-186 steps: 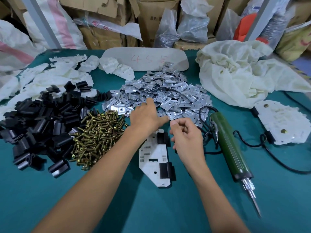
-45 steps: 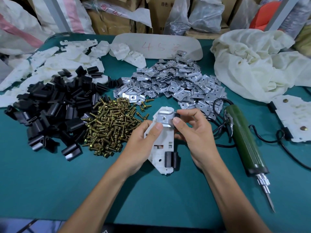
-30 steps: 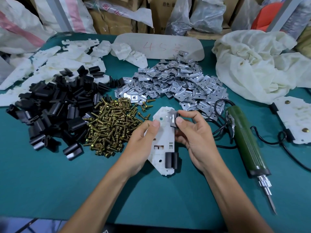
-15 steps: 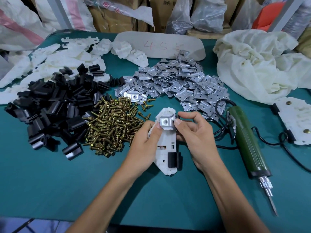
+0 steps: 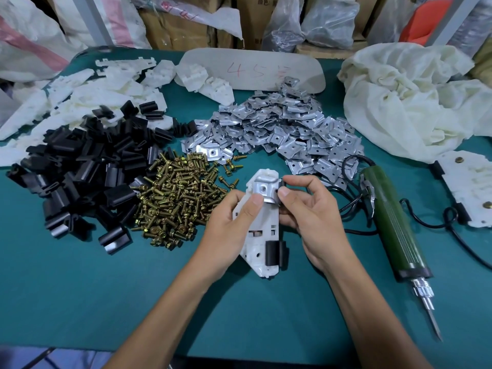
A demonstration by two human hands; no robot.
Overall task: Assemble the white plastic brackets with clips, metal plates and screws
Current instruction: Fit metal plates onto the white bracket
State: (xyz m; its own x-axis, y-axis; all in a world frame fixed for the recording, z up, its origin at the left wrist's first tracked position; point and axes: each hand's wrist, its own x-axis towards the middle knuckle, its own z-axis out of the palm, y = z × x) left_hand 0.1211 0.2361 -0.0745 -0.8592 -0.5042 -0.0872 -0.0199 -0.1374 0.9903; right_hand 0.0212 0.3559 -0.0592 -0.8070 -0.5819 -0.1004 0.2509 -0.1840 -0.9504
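Fingers [image 5: 295,179] of the right hand [image 5: 311,217] pinch the right edge of a metal plate [image 5: 263,189], thumb in front and forefinger above. The plate lies on the top end of the white bracket [image 5: 262,230]. The left hand [image 5: 229,230] grips the bracket's left side, its thumb pressed on the plate's lower left corner. Below the fingers, a black clip [image 5: 273,253] sits on the bracket's lower right edge.

Just left of the fingers lies a heap of brass-coloured screws [image 5: 178,198] on the teal counter [image 5: 106,302], and farther left a heap of loose black clips [image 5: 87,171]. Beyond the fingers spreads a pile of metal plates [image 5: 287,131], and beyond the clips a pile of white brackets [image 5: 87,97]. Right of the fingers a green electric screwdriver [image 5: 391,225] lies flat, bit pointing toward the person. Farther right are brackets with screws fitted [image 5: 468,187].
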